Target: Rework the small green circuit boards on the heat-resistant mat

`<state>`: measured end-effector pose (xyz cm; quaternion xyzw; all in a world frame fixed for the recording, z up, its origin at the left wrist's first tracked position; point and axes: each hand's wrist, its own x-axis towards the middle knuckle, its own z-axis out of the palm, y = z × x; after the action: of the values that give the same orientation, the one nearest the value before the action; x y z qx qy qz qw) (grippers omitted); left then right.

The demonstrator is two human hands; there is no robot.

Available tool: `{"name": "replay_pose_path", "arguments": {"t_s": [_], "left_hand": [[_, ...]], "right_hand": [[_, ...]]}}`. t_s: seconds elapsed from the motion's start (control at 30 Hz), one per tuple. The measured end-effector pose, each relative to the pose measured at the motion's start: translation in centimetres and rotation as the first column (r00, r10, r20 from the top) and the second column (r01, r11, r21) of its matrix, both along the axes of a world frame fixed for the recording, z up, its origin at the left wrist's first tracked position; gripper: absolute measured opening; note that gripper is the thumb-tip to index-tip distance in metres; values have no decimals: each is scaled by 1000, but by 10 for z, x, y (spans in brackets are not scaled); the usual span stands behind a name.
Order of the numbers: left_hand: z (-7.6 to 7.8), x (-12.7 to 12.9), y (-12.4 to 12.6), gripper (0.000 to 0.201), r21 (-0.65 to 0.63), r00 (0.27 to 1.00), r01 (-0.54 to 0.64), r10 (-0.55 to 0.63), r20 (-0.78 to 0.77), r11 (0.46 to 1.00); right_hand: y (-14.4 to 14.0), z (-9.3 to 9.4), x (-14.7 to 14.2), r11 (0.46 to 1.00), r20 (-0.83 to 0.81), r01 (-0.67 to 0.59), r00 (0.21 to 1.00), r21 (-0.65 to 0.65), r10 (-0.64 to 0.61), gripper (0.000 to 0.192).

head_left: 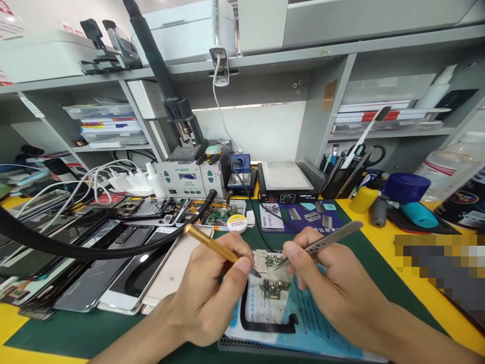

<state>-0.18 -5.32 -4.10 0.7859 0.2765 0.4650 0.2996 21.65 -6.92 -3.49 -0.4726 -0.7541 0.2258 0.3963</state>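
Note:
My left hand (214, 290) pinches a gold-handled craft knife (206, 242), its dark pointed tip angled down toward the small boards. In my right hand (337, 283) is a pair of grey metal tweezers (335, 237), with the points just above the work area. Between the two tips lies a green circuit board (275, 289), and a smaller board piece (272, 261) sits behind it by a pale block. They rest on a light sheet inside a black hook-shaped frame (265, 327), on top of a blue and white booklet (314, 331). Whether either tip touches a board, I cannot tell.
Several phones (140, 273) cover the mat's left side, with a thick black hose (125, 251) arching over them. A hot-air station (187, 179), a heating plate (286, 177) and a tool holder (343, 177) stand behind. Bottles (364, 199) are at right.

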Motion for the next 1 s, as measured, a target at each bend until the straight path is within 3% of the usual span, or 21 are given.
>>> {"name": "replay_pose_path", "arguments": {"t_s": [0.3,0.67,1.0], "left_hand": [[1,4,4,19,95,988,-133,139,-70,987],[-2,7,9,19,155,981,-178,188,-52,972],[-2,6,9,20,110,983,-176,181,-36,978]], "right_hand": [[2,4,1,1000,85,12,996,18,-14,45],[4,3,1,999,94,-4,996,-45,9,46],[5,2,0,998,114,-2,993,-69,10,46]]}}
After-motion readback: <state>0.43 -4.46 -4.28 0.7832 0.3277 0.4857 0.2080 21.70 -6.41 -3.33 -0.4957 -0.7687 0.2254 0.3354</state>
